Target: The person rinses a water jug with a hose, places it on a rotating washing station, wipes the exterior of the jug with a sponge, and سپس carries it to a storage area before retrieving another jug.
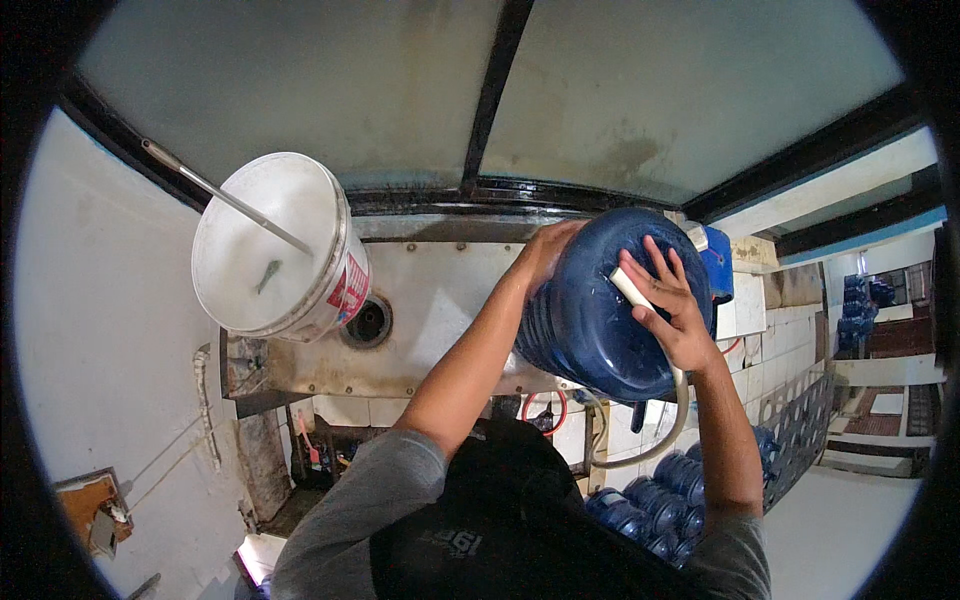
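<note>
A large blue water jug (592, 312) is tilted over the right part of the metal counter, its round base toward me. My left hand (553, 248) grips the jug's far left side; its fingertips are hidden behind the jug. Against the base lies my right hand (676, 318), with a pale hose (630, 288) held between thumb and palm and the other fingers stretched over the plastic. From that hand the hose loops down past the counter's near edge. The jug's neck cannot be seen.
At the left of the metal counter (430, 300) stands a white bucket (350, 240) with a long-handled stick (230, 198) in cloudy liquid. A round drain (368, 322) lies beside it. Glass panels (680, 100) rise behind. Several blue jugs (655, 505) stand low at right.
</note>
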The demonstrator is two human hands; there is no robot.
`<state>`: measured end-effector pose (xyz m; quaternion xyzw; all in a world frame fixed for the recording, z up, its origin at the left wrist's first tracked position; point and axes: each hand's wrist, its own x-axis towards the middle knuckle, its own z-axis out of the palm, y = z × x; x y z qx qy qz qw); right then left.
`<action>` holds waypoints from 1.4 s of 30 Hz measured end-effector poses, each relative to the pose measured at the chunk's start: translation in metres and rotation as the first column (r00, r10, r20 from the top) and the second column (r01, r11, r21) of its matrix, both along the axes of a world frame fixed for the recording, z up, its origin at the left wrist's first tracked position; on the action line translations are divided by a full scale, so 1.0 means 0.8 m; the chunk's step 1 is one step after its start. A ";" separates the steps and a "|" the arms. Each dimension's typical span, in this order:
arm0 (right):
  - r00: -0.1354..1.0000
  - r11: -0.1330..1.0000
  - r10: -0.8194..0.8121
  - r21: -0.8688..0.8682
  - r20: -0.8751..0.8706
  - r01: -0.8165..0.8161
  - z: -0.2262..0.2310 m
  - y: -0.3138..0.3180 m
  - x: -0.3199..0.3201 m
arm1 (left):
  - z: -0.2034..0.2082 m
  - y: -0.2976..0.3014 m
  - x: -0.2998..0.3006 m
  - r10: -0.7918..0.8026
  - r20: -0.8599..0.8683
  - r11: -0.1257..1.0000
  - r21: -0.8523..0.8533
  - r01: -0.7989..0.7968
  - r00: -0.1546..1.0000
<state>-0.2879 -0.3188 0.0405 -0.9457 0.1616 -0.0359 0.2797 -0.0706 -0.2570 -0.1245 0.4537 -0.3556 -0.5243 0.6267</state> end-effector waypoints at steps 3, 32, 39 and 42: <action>0.999 1.000 0.027 -0.001 0.022 -0.027 -0.004 -0.004 0.004 | -0.018 0.003 -0.004 0.081 -0.059 0.995 -0.053 -0.084 0.995; 0.995 0.996 0.091 -0.013 0.047 -0.090 0.001 -0.021 0.008 | -0.087 -0.019 0.000 -0.084 -0.488 0.993 0.028 0.111 0.869; 0.992 0.992 0.123 0.002 0.040 -0.123 -0.005 -0.012 0.003 | -0.131 0.055 -0.056 0.316 -0.278 0.932 -0.086 -0.351 0.907; 0.993 0.993 0.114 0.008 0.031 -0.115 -0.001 -0.011 0.002 | -0.156 0.103 -0.128 0.648 0.189 0.761 -0.133 -0.635 0.738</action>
